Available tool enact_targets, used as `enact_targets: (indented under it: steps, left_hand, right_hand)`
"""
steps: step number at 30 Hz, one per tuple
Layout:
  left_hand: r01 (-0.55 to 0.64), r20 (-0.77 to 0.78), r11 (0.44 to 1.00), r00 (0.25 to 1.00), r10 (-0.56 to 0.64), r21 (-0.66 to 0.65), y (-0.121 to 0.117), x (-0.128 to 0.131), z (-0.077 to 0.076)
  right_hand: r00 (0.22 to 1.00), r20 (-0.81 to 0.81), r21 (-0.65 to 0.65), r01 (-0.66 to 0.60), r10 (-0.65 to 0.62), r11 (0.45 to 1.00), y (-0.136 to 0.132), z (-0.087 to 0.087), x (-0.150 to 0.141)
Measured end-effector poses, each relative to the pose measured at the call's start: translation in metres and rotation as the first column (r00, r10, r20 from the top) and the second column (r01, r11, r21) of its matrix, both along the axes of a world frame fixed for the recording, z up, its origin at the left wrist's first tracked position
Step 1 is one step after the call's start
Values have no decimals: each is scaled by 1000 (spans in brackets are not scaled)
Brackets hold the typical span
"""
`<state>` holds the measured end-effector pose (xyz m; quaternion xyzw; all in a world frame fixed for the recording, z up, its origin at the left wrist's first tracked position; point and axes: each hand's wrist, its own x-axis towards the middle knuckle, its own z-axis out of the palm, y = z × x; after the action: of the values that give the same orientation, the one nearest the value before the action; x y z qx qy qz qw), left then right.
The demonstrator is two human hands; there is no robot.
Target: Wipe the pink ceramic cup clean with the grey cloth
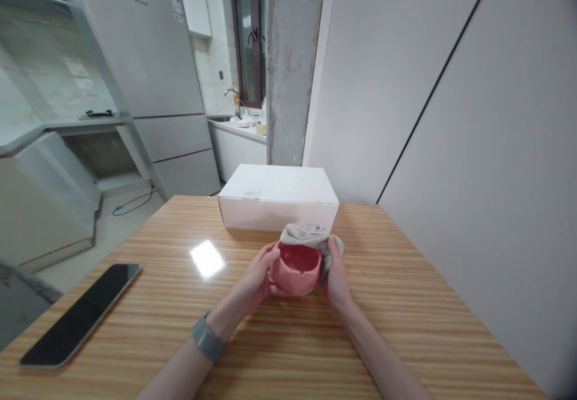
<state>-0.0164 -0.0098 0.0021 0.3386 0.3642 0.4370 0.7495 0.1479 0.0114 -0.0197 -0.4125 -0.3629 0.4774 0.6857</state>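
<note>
Pink bowl (296, 281) held over striped wooden table (406, 310); grey fridge (153, 51) beyond.

Wide grey band (208, 337) round left wrist (222, 322), small dark piece (206, 315) at upper edge; both forearms (378, 352) bare.

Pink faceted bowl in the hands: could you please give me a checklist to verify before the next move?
1. Left hand grips the pink faceted bowl: ok.
2. Right hand holds the grey cloth at the bowl's right side: ok.
3. Bowl's opening unobstructed: not ok, the cloth lies along its far rim.
4. Bowl's base off the wooden table: cannot tell.
5. Cloth apart from the white box: cannot tell.
6. Smartphone away from both hands: ok.
</note>
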Motion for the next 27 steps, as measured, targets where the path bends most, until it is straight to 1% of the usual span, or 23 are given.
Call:
enact_targets:
  steps: [3, 5, 8, 11, 14, 16, 19, 21, 23, 25, 27]
  left_hand:
    - [71, 30, 997, 997, -71, -5, -1, -5, 1]
    - [67, 26, 997, 997, -66, -42, 0, -7, -1]
    - [5, 21, 998, 1000, -3, -63, 4, -7, -5]
    - [-60, 45, 997, 997, 63, -56, 7, -5, -7]
    - [-120, 43, 991, 992, 122, -52, 5, -1, -6]
    - [-149, 57, 989, 987, 150, -24, 2, 4, -5]
    - [-203, 146, 978, 970, 193, 55, -3, 12, -3]
    - [-229, 181, 970, 960, 212, 79, -5, 14, -3]
    - [-234, 141, 971, 964, 224, 54, -4, 14, -3]
    - [-194, 77, 981, 978, 194, -12, -2, 12, -3]
    - [-115, 46, 990, 992, 119, -76, 0, 9, -1]
  right_hand:
    - [998, -19, -46, -53, 53, 998, -2, 0, -3]
    - [999, 2, -59, -46, 46, 997, -3, 2, -4]
    - [999, 39, -68, -11, 14, 998, -8, 7, -8]
    - [998, 59, -41, 16, -13, 999, -16, 11, -15]
    - [995, 77, -6, 57, -57, 998, -26, 9, -28]
    - [991, 86, 19, 99, -100, 995, -33, 6, -37]
    - [988, 89, 78, 119, -126, 990, -38, 1, -45]
    - [987, 84, 92, 128, -136, 987, -36, 1, -45]
    - [986, 73, 58, 147, -151, 987, -30, 2, -38]
    - [987, 45, -4, 157, -156, 988, -20, 4, -26]
    - [990, 6, -52, 144, -144, 988, -9, 4, -12]
